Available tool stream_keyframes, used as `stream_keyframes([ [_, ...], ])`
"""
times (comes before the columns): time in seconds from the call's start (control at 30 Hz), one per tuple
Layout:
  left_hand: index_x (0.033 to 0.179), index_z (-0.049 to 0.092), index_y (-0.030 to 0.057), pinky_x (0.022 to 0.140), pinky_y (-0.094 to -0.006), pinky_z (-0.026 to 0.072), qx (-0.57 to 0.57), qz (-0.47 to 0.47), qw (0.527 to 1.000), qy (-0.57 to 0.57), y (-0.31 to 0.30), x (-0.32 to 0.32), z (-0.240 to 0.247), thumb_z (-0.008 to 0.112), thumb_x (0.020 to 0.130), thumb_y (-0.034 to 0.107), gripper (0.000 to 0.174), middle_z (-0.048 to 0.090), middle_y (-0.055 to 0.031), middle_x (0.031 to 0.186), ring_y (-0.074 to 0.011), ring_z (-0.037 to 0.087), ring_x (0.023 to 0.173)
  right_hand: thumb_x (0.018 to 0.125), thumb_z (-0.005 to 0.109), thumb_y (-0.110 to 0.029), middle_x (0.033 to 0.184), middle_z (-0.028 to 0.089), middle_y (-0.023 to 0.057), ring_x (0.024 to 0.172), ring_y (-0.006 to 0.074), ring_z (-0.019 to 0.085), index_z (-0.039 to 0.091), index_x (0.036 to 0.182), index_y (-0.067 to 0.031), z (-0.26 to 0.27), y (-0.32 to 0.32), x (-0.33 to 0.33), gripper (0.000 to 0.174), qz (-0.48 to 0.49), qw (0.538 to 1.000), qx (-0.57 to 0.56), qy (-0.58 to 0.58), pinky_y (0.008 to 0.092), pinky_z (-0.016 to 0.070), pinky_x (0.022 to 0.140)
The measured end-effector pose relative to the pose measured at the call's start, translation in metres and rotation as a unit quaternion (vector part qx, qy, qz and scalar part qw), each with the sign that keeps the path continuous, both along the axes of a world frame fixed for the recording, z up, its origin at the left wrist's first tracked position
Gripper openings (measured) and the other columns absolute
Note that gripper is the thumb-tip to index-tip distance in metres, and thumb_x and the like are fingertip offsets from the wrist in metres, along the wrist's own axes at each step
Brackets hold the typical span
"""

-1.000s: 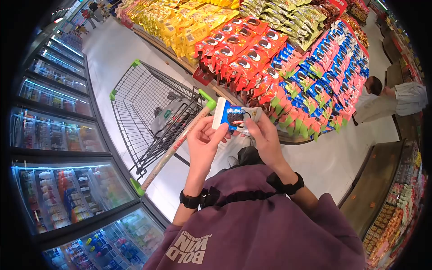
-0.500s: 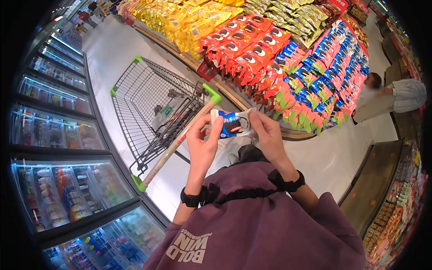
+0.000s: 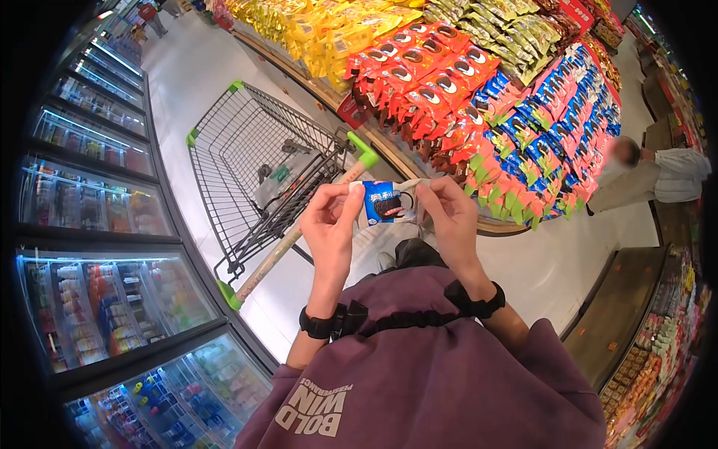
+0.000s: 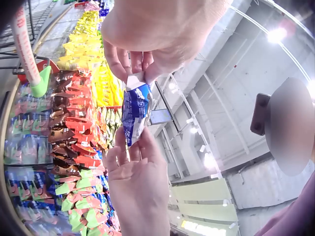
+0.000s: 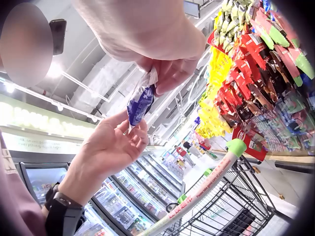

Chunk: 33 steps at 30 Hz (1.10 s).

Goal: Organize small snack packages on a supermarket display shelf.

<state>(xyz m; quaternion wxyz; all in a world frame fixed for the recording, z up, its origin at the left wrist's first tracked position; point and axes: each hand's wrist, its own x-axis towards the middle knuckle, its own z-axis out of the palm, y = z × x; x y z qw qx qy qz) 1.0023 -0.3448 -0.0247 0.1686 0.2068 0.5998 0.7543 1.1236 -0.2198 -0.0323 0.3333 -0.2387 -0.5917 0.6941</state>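
A small blue and white packet (image 3: 383, 202) with a dark cookie picture is stretched between both hands in front of the body. The left hand (image 3: 330, 217) pinches its left end, the thumb on the printed face. At the other end, the right hand (image 3: 449, 217) pinches the pale wrapper edge. In the left wrist view the packet (image 4: 136, 110) hangs between the left hand (image 4: 157, 34) above and the right hand (image 4: 138, 187) below. The right wrist view shows the packet (image 5: 141, 104) tilted, with the right hand (image 5: 147, 39) gripping its crimped end and the left hand (image 5: 106, 150) at the far end.
A shopping cart (image 3: 258, 161) with a bag inside stands ahead to the left. Beyond it is a display of red packs (image 3: 426, 78), yellow packs (image 3: 321, 34) and blue-pink packs (image 3: 538, 135). Glass-door coolers (image 3: 112, 299) line the left; another person (image 3: 651, 176) is at the right.
The packet was tilted and has levelled out facing up, with the right hand's pinch moving to its right edge. The cart and display have shifted slightly right in the head view.
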Motion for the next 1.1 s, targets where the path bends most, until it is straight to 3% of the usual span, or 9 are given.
stream_keyframes([
  [0.2,0.099,0.064,0.0005,0.072,-0.0191,0.0438,0.029,-0.009,0.999,-0.026,0.003,-0.002,-0.005,0.069,0.095,0.01,0.011,0.066,-0.0022,0.09,-0.0044,0.058,0.082,0.098,0.065,-0.014,0.077,0.058,-0.0055,0.071,0.0001,0.05,0.063,0.092,-0.0003,-0.004,0.003,-0.008,0.015,0.004,1.0,-0.013,0.004,0.0193,0.0389,0.063],
  [0.4,0.108,0.062,-0.0005,0.083,-0.0244,0.0525,0.019,-0.084,0.992,-0.096,0.007,-0.007,-0.001,0.071,0.092,0.007,0.02,0.07,-0.0082,0.105,-0.0102,0.064,0.1,0.099,0.064,-0.015,0.083,0.061,-0.0045,0.075,0.0004,0.052,0.062,0.094,-0.0012,-0.005,0.005,-0.016,0.014,0.014,0.999,-0.027,0.009,0.0193,0.0417,0.067],
  [0.57,0.119,0.062,-0.0044,0.079,-0.0272,0.0568,-0.051,-0.119,0.986,-0.102,0.009,-0.009,-0.005,0.075,0.087,0.006,0.036,0.071,-0.0083,0.103,-0.0123,0.068,0.089,0.098,0.064,-0.013,0.091,0.065,0.0005,0.081,0.0021,0.057,0.061,0.103,-0.0009,-0.008,0.01,-0.021,0.013,0.026,0.999,-0.04,0.012,0.0199,0.0454,0.072],
  [0.7,0.118,0.062,-0.0046,0.081,-0.0273,0.0562,-0.052,-0.125,0.986,-0.099,0.012,-0.015,-0.009,0.075,0.088,0.005,0.034,0.071,-0.0078,0.103,-0.0116,0.068,0.091,0.092,0.071,-0.011,0.106,0.066,0.0072,0.088,0.0072,0.061,0.061,0.113,-0.0007,-0.01,0.018,-0.022,0.026,0.032,0.999,-0.029,-0.01,0.0227,0.0485,0.074],
  [0.8,0.117,0.063,-0.0044,0.082,-0.0268,0.0546,-0.078,-0.125,0.986,-0.083,0.013,-0.022,-0.016,0.075,0.087,0.005,0.033,0.071,-0.007,0.102,-0.0109,0.067,0.091,0.085,0.076,-0.01,0.117,0.065,0.0101,0.096,0.0144,0.063,0.061,0.117,-0.0023,-0.006,0.027,-0.025,0.035,0.028,0.979,0.2,-0.04,0.0268,0.0508,0.075],
  [0.83,0.117,0.063,-0.0043,0.082,-0.0265,0.0539,-0.09,-0.127,0.985,-0.068,0.014,-0.025,-0.02,0.075,0.087,0.005,0.033,0.071,-0.0066,0.102,-0.0106,0.066,0.09,0.081,0.078,-0.01,0.123,0.063,0.01,0.107,0.0237,0.061,0.062,0.117,-0.0049,-0.009,0.031,-0.026,0.04,0.03,0.97,0.238,-0.042,0.0332,0.0512,0.083],
  [0.93,0.115,0.064,-0.0037,0.081,-0.0256,0.052,-0.102,-0.121,0.983,-0.095,0.023,-0.032,-0.019,0.075,0.087,0.006,0.032,0.07,-0.0056,0.101,-0.0097,0.066,0.089,0.078,0.08,-0.011,0.129,0.06,0.01,0.113,0.0287,0.057,0.062,0.117,-0.0066,-0.008,0.042,-0.033,0.043,0.074,0.901,0.422,-0.063,0.0388,0.0477,0.091],
  [0.97,0.115,0.064,-0.0035,0.081,-0.0253,0.0514,-0.102,-0.117,0.981,-0.116,0.027,-0.034,-0.018,0.076,0.087,0.006,0.031,0.07,-0.0052,0.1,-0.0095,0.065,0.088,0.075,0.082,-0.013,0.129,0.059,0.0089,0.116,0.0303,0.054,0.061,0.119,-0.0077,-0.008,0.044,-0.035,0.049,0.101,0.891,0.435,-0.075,0.0419,0.0428,0.097],
  [1.1,0.115,0.064,-0.0032,0.079,-0.0251,0.0514,-0.155,-0.109,0.974,-0.128,0.04,-0.044,-0.023,0.075,0.088,0.006,0.031,0.069,-0.005,0.099,-0.0092,0.065,0.088,0.075,0.081,-0.015,0.125,0.058,0.0072,0.116,0.028,0.054,0.057,0.121,-0.009,-0.016,0.054,-0.053,0.052,0.145,0.877,0.452,-0.076,0.0418,0.0404,0.098],
])
